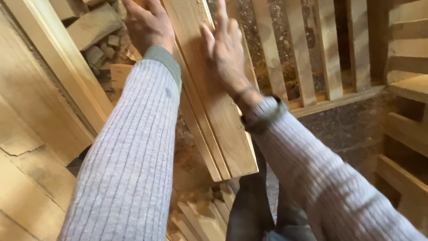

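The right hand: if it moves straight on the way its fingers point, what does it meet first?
Probably only more of the wooden board that the right hand lies on; the board runs on past the picture's top edge.

Sleeves (129,156): pale lilac-grey rib knit with fine vertical lines; cuffs grey-green. Stacked boards (214,98), centre frame: light honey-tan with straight grain. Slatted frame (312,53), upper right: pale yellow-tan. Floor (352,129), right: speckled dark brown. Trousers (254,209), bottom centre: dark grey.
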